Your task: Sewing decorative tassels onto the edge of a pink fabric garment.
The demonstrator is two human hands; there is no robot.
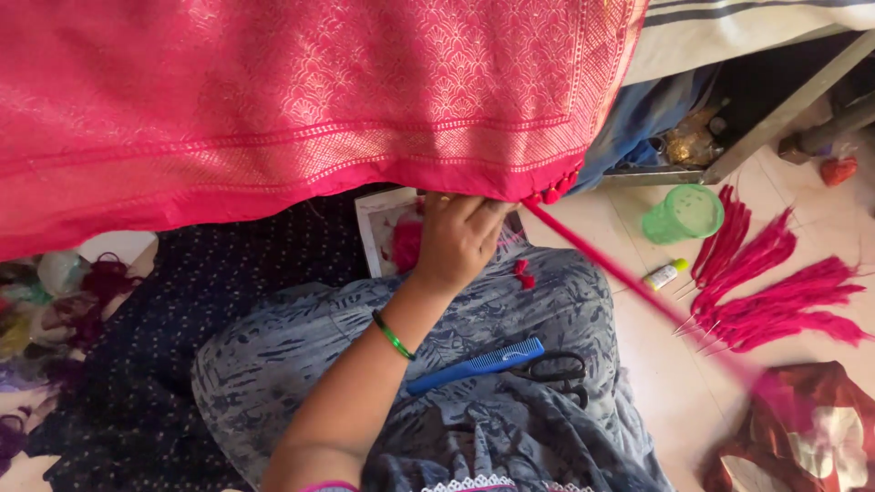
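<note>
- Gripping the lower hem of a pink woven silk cloth with gold patterning, the person's left hand reaches up from the lap, its fingers curled together and pinched on the cloth's edge just beside a row of small pink tassel knots.
- The right hand is out of view; whether it is closed on anything cannot be told.
- A taut bundle of pink thread runs from the hem corner down and to the right, blurred toward its far end.
- The cloth hangs across the top of the view, draped from above, its border falling just over the person's knees, which are covered in blue-grey printed fabric.
- It looks light, soft and slippery, likely to slide and bunch; the firmer woven border by the tassels seems the surest place to hold it.
- On the lap lie a blue plastic comb and black-handled scissors, touching each other.
- A green bangle circles the left wrist.
- On the tiled floor to the right sit a green plastic cup, a small white tube with a green cap and a fan of pink thread tassels on needles.
</note>
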